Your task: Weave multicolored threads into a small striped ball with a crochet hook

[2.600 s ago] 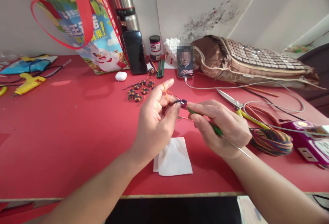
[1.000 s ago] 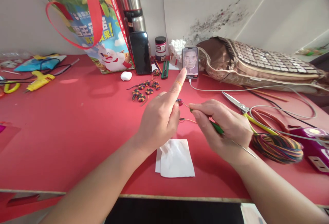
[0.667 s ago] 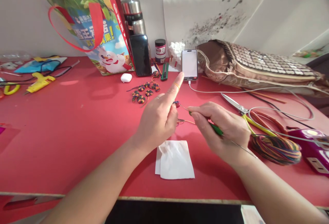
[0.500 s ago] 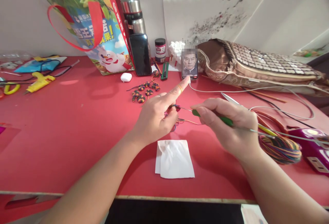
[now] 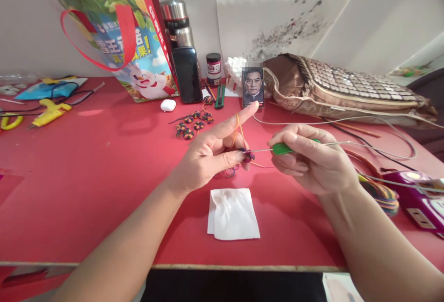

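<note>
My left hand pinches a small dark multicoloured crochet piece between thumb and fingers. Its index finger is stretched out, with orange yarn looped round it and running down to the piece. My right hand is closed round the green handle of a crochet hook. The hook's thin metal shaft reaches left to the crochet piece; whether its tip is inside a stitch cannot be made out. Loose yarn hangs under my left hand. Several small crocheted pieces on a strand lie on the red table beyond it.
A folded white tissue lies near the front edge. At right are a yarn skein, a purple power strip and a white cable. A propped phone, a dark phone, a green cutter and a shopping bag stand behind.
My left hand has turned so its thumb side and the crochet piece show. My right hand has rolled palm-up and moved slightly right with the hook, now covering the scissors.
</note>
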### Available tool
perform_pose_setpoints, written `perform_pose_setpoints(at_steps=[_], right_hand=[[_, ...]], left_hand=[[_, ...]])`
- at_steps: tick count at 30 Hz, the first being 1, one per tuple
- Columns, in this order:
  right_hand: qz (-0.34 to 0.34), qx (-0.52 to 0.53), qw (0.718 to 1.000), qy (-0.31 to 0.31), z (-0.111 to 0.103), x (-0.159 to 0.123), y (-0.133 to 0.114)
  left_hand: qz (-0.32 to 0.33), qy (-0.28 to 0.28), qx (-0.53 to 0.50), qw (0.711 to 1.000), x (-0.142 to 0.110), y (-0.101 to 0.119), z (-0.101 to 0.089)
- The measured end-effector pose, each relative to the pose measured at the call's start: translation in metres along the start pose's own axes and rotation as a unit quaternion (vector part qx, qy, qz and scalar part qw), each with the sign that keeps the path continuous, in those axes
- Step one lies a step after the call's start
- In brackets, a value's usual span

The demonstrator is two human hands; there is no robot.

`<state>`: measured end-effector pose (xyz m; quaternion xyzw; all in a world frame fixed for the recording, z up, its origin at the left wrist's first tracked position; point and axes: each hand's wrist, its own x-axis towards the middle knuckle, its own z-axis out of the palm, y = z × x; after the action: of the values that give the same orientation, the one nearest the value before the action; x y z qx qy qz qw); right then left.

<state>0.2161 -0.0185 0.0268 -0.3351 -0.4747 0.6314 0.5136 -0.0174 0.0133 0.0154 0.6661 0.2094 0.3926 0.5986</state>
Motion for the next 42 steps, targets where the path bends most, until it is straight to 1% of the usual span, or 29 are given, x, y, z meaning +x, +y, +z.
perform_pose_setpoints(at_steps=[3, 5, 6, 9, 11, 14, 17, 21, 23, 26, 30, 36, 39, 42], right_hand=[[-0.003, 0.031, 1.0, -0.001, 0.007, -0.003, 0.006], [-0.035, 0.04, 0.999, 0.001, 0.014, -0.004, 0.011], [-0.054, 0.037, 0.998, 0.01, 0.017, -0.005, 0.013], [-0.104, 0.015, 0.993, 0.056, 0.023, -0.005, 0.017], [-0.12, 0.004, 0.989, 0.085, 0.024, -0.004, 0.019], [-0.12, -0.002, 0.988, 0.102, 0.023, -0.002, 0.02], [-0.112, 0.007, 0.988, 0.103, 0.022, -0.002, 0.021], [-0.107, 0.013, 0.989, 0.097, 0.022, -0.002, 0.022], [-0.105, 0.002, 0.99, 0.098, 0.022, -0.002, 0.022], [-0.103, -0.012, 0.99, 0.092, 0.022, -0.002, 0.023], [-0.103, -0.017, 0.991, 0.087, 0.024, -0.002, 0.025], [-0.111, 0.011, 0.987, 0.113, 0.028, -0.002, 0.027], [-0.123, 0.021, 0.986, 0.114, 0.029, -0.002, 0.028], [-0.133, 0.028, 0.985, 0.102, 0.029, -0.003, 0.028]], left_hand=[[0.006, -0.008, 0.004, 1.0, -0.001, -0.006, 0.002], [0.021, -0.004, 0.006, 1.0, -0.001, -0.01, 0.005], [0.031, 0.011, 0.008, 0.999, -0.001, -0.011, 0.007], [0.044, 0.082, 0.027, 0.995, -0.002, -0.01, 0.012], [0.047, 0.107, 0.042, 0.992, -0.003, -0.007, 0.015], [0.053, 0.116, 0.074, 0.989, -0.004, -0.001, 0.019], [0.071, 0.129, 0.108, 0.983, -0.003, -0.001, 0.021], [0.081, 0.156, 0.118, 0.977, 0.0, -0.003, 0.021], [0.082, 0.158, 0.118, 0.977, 0.002, -0.003, 0.021], [0.08, 0.165, 0.112, 0.977, 0.002, -0.004, 0.02], [0.071, 0.188, 0.105, 0.974, 0.002, -0.004, 0.022], [0.009, 0.177, 0.036, 0.983, 0.001, -0.001, 0.022], [-0.001, 0.192, 0.024, 0.981, 0.001, 0.0, 0.021], [-0.013, 0.202, 0.017, 0.979, 0.002, 0.001, 0.022]])
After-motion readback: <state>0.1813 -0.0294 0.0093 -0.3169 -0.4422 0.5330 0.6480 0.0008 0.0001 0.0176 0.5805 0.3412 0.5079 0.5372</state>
